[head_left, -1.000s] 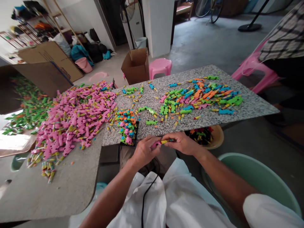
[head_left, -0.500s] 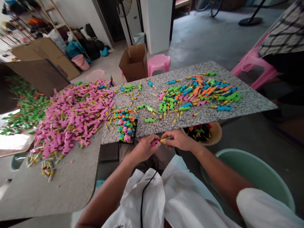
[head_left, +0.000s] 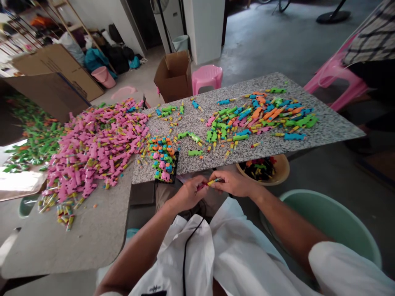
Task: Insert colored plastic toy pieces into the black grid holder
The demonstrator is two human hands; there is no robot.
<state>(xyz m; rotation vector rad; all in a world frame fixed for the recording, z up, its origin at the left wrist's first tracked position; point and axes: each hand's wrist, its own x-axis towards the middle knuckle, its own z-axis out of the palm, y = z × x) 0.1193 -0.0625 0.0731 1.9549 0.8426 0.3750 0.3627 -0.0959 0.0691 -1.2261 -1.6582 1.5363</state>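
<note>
below the speckled table point(head_left: 327, 127), both hands point(head_left: 212, 187) pinch one pink-and-yellow toy piece point(head_left: 207, 184).

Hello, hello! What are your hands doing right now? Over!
Left hand grips a pink toy piece. Right hand pinches a yellow stick at its end. Nothing between them.

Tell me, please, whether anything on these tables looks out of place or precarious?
The black tray heaped with mixed-colour pieces juts past the granite table's near edge, so it looks precarious. A few pieces lie apart from the pink pile.
</note>
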